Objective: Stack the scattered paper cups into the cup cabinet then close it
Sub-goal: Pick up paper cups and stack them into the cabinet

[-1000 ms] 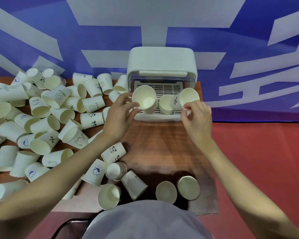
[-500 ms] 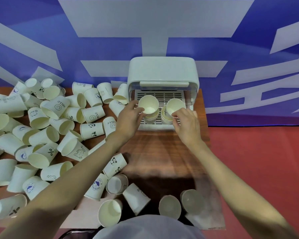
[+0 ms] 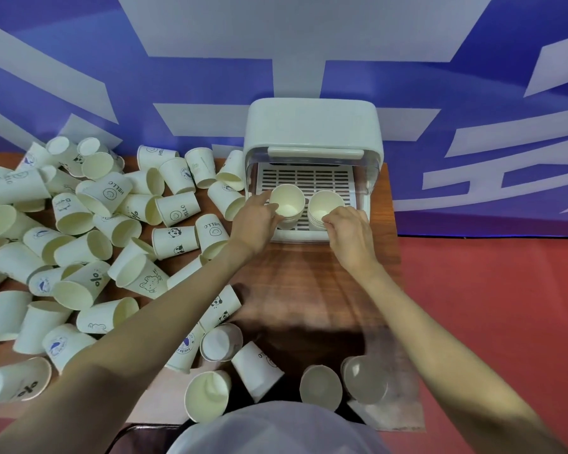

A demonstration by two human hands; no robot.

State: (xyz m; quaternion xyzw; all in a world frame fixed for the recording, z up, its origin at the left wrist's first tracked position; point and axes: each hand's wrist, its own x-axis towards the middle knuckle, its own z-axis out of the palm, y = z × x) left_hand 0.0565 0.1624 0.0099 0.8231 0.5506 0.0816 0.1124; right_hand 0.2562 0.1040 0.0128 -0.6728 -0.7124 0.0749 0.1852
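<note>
The white cup cabinet (image 3: 312, 126) stands at the back of the wooden table with its lid raised, showing a slotted tray (image 3: 309, 178). Two short stacks of paper cups stand upright inside it. My left hand (image 3: 254, 221) grips the top cup of the left stack (image 3: 287, 199). My right hand (image 3: 350, 229) pinches the rim of the top cup of the right stack (image 3: 323, 204). Several loose paper cups (image 3: 89, 244) lie scattered over the left half of the table.
More cups (image 3: 320, 386) stand or lie near the table's front edge, close to my body. The wooden table (image 3: 309, 290) ends at the right just past the cabinet; red floor (image 3: 489, 306) lies beyond. A blue and white wall is behind.
Both hands moved forward into the cabinet and lowered their cups onto the two stacks. The camera tilted, so the cabinet sits lower in view.
</note>
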